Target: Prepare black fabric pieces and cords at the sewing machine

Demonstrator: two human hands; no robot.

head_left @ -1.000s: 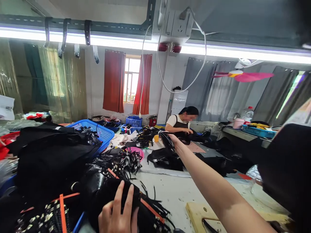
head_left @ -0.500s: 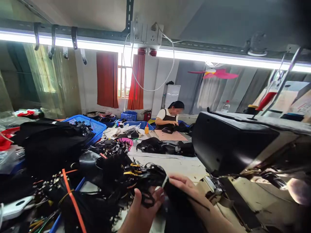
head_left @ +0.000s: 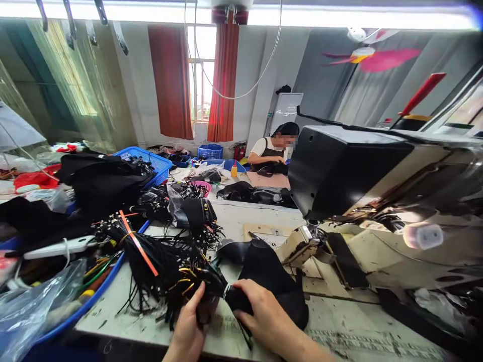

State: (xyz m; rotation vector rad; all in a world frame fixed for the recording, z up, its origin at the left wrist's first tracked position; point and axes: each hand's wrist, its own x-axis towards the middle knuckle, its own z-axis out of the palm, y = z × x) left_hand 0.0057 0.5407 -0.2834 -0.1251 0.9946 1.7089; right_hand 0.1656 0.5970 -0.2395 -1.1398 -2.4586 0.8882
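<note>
A bundle of black straps [head_left: 215, 281], bound by a thin white tie, lies across both hands just above the table's front edge. My right hand [head_left: 264, 309] is closed around it just right of the tie. My left hand [head_left: 189, 322] grips the looser end, thumb on top and fingers curled beneath, partly hidden. Yellow bits [head_left: 187, 274] show among the strands there. Behind my right hand, a black fabric piece [head_left: 273, 266] lies on the white table [head_left: 226, 327]. Left of my hands rests a pile of black cords [head_left: 151, 256] with an orange strip [head_left: 139, 246] across it.
To the right stands a sewing machine [head_left: 339, 166] with a lit lamp [head_left: 422, 235]. A blue-rimmed tub [head_left: 94, 296] holds mixed items at the left. Blue baskets [head_left: 151, 163] and a pink bowl [head_left: 204, 188] sit farther back, where a person [head_left: 269, 153] works.
The view has tilted down, showing more of the table. My left hand's spread fingers have curled around the straps. The black fabric piece behind my right hand now shows clearly.
</note>
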